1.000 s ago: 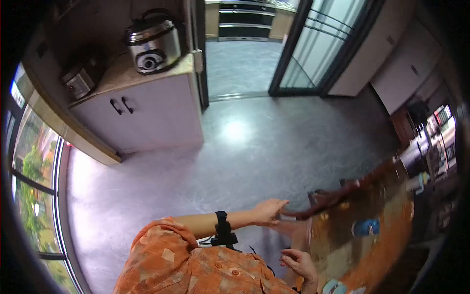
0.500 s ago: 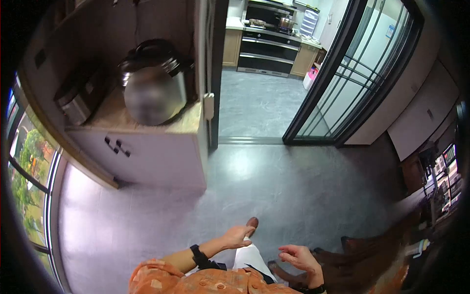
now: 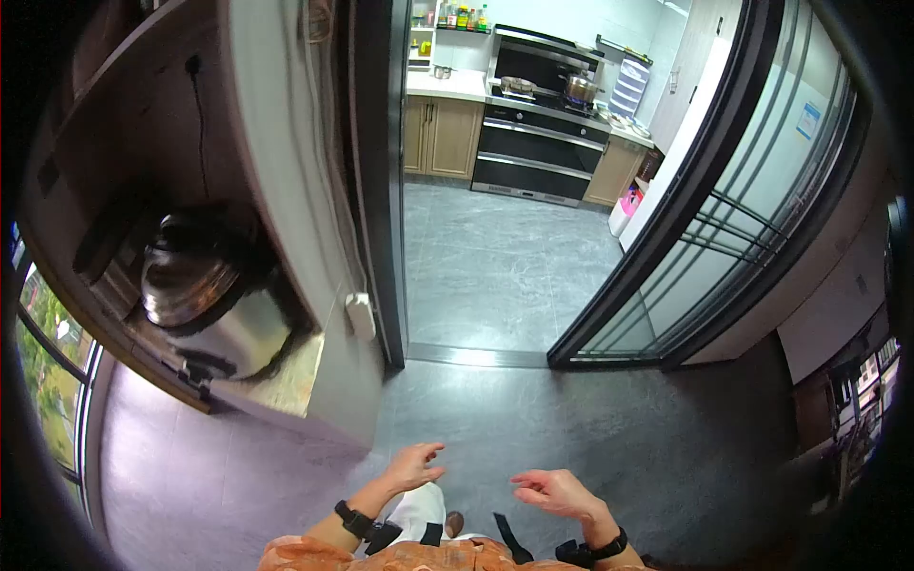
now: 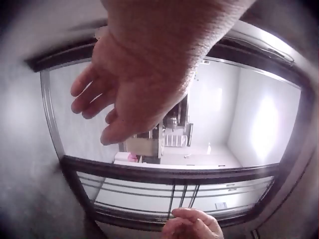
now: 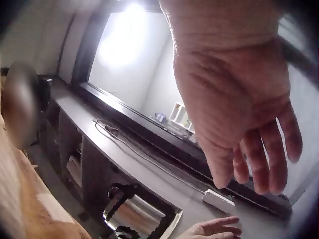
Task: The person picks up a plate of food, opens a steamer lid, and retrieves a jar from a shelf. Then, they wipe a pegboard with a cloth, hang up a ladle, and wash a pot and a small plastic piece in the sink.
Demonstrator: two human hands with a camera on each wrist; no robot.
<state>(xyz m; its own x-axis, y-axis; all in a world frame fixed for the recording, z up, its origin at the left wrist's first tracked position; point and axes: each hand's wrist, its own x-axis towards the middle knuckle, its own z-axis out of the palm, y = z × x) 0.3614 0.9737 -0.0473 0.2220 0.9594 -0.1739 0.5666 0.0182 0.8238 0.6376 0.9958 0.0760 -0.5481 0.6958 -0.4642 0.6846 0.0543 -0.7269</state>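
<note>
My left hand (image 3: pixel 415 468) hangs in front of my body with loose fingers and nothing in it. To its right, my right hand (image 3: pixel 560 493) is held out at about the same height, fingers relaxed, also holding nothing. In the left wrist view the left palm (image 4: pixel 134 84) faces the camera with the fingers slightly bent. The right wrist view shows the right palm (image 5: pixel 234 109) bare, fingers hanging loosely. Both hands are over the grey floor (image 3: pixel 476 428), apart from each other. A dark-framed doorway (image 3: pixel 386 238) stands ahead of them.
At left, a silver pressure cooker (image 3: pixel 224 314) sits on a cabinet top (image 3: pixel 300 381). A glass sliding door (image 3: pixel 724 238) borders the doorway on the right. Beyond it are a black stove (image 3: pixel 533 152), a pot (image 3: pixel 579 89) on it and a wooden cabinet (image 3: pixel 447 138).
The view has swung from the wooden table at right towards the kitchen doorway, which is now nearer. The table has left the lower right. Both hands stay free of objects.
</note>
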